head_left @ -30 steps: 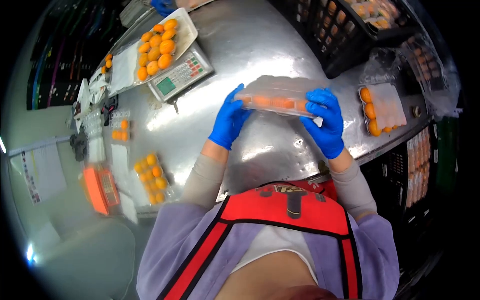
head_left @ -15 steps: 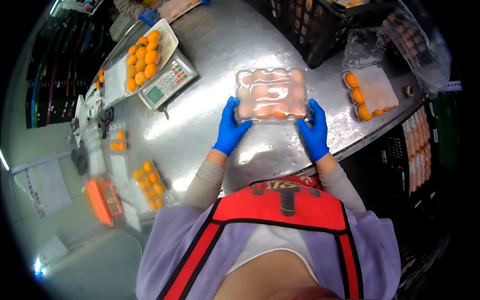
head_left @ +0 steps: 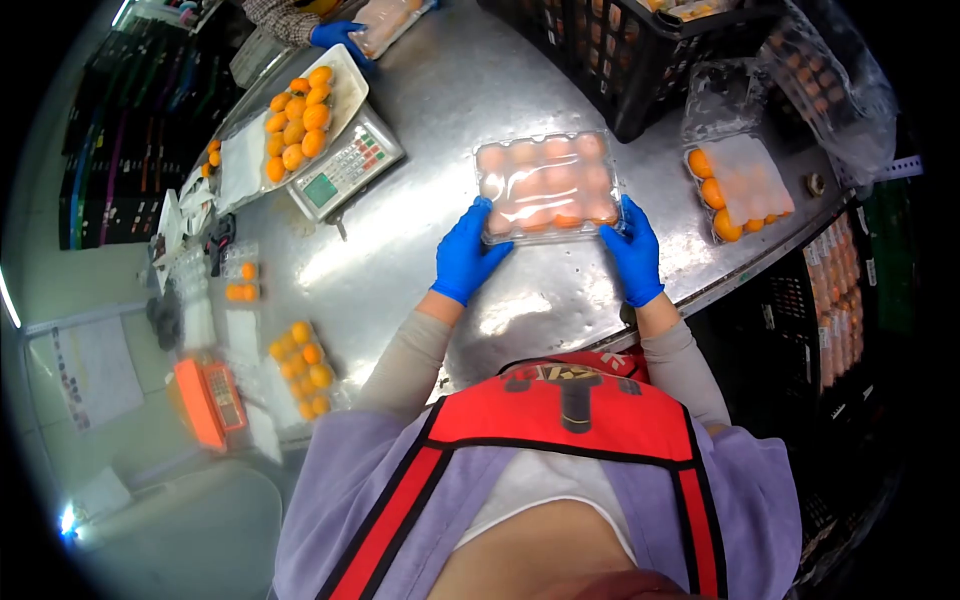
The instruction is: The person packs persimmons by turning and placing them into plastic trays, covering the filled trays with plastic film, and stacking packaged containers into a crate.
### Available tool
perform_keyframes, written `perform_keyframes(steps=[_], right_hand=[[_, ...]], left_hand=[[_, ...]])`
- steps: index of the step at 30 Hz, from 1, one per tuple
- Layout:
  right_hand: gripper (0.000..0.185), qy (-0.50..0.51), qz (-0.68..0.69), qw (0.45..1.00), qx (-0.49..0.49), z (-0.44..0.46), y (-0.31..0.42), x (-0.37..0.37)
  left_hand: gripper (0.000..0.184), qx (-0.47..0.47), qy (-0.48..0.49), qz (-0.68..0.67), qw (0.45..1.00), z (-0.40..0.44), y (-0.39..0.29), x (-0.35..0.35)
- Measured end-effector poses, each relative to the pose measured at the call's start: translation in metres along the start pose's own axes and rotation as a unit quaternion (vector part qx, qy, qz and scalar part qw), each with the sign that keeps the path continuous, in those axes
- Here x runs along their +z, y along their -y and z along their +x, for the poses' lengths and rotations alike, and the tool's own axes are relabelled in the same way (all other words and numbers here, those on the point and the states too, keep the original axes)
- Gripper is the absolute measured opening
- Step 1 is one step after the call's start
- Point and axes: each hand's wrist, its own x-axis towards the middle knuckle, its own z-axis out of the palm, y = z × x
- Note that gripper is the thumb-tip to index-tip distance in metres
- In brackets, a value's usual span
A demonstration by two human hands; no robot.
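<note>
A closed clear plastic clamshell box (head_left: 550, 185) lies in front of me on the metal table. Rows of round orange fruit show through its lid, pale under a white sheet and glare. My left hand (head_left: 466, 258), in a blue glove, grips its near left corner with thumb and fingers. On the near right corner, my right hand (head_left: 635, 256), gloved alike, holds the box the same way. Off to the right, an open clamshell box (head_left: 737, 188) has orange fruit partly covered by a white sheet.
A digital scale (head_left: 345, 165) bears a tray of orange fruit (head_left: 297, 120) on the left. Beyond it, a co-worker's blue-gloved hand (head_left: 343, 38) touches another fruit pack (head_left: 385, 22). A black crate (head_left: 630, 60) stands at the back. An orange device (head_left: 208, 402) sits at lower left.
The box between my hands has turned slightly, its right side now a little nearer me. The co-worker's hand and pack have come further into view at the top.
</note>
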Motion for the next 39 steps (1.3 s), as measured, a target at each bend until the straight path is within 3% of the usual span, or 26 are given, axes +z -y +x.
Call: perform_keyframes(steps=[11,13,14,16,18,19,20,22,23,26,28,29,30,32,33,39], right_hand=[[0.056,0.029,-0.003,1.0,-0.001,0.001,0.004,-0.003],[0.054,0.058,-0.135,0.986,0.078,-0.008,-0.008,-0.004],[0.043,0.098,-0.095,0.99,0.041,-0.025,-0.008,-0.003],[0.032,0.384,-0.083,0.906,0.159,-0.047,0.038,-0.001],[0.027,0.332,-0.092,0.931,0.12,-0.047,0.054,0.003],[0.022,0.278,-0.097,0.953,0.078,-0.045,0.058,0.004],[0.028,0.198,-0.073,0.976,0.059,-0.032,0.059,0.005],[0.036,0.09,-0.035,0.995,-0.02,-0.001,0.054,0.009],[0.036,0.093,-0.033,0.995,-0.022,0.01,0.047,0.014],[0.047,0.145,0.133,0.952,0.234,0.025,0.023,0.035],[0.05,0.168,0.152,0.944,0.24,0.005,0.008,0.055],[0.053,0.143,0.131,0.961,0.196,-0.006,0.006,0.063],[0.052,0.117,0.162,0.954,0.224,-0.016,0.018,0.069],[0.046,0.087,0.183,0.948,0.244,-0.029,0.018,0.072],[0.046,0.094,0.185,0.947,0.246,-0.032,0.014,0.072],[0.025,0.117,0.172,0.95,0.235,-0.017,-0.005,0.071]], left_hand=[[0.062,-0.01,0.056,0.018,0.998,0.005,0.0,-0.006],[0.059,0.024,-0.031,-0.022,0.999,0.006,0.014,-0.006],[0.054,0.009,-0.054,-0.029,0.998,0.007,0.021,-0.01],[0.05,-0.058,-0.13,0.099,0.985,0.008,0.024,-0.025],[0.048,-0.07,-0.19,0.072,0.977,0.008,0.033,-0.031],[0.051,-0.157,-0.153,-0.105,0.97,0.004,0.027,-0.036],[0.051,-0.156,-0.153,-0.105,0.97,0.001,0.021,-0.036],[0.058,-0.066,-0.037,-0.118,0.99,-0.002,0.01,-0.034],[0.066,-0.028,-0.03,0.024,0.999,-0.005,-0.002,-0.031],[0.092,-0.072,0.034,0.1,0.992,0.0,-0.025,-0.029],[0.098,-0.053,0.052,0.146,0.987,0.002,-0.043,-0.026],[0.104,-0.034,0.077,0.19,0.978,0.0,-0.052,-0.022],[0.109,-0.007,0.101,0.211,0.972,-0.006,-0.06,-0.017],[0.108,-0.018,0.155,0.237,0.959,-0.009,-0.071,-0.009],[0.099,-0.018,0.151,0.24,0.959,-0.008,-0.07,-0.008],[0.084,0.008,0.137,0.207,0.969,-0.005,-0.057,-0.008]])
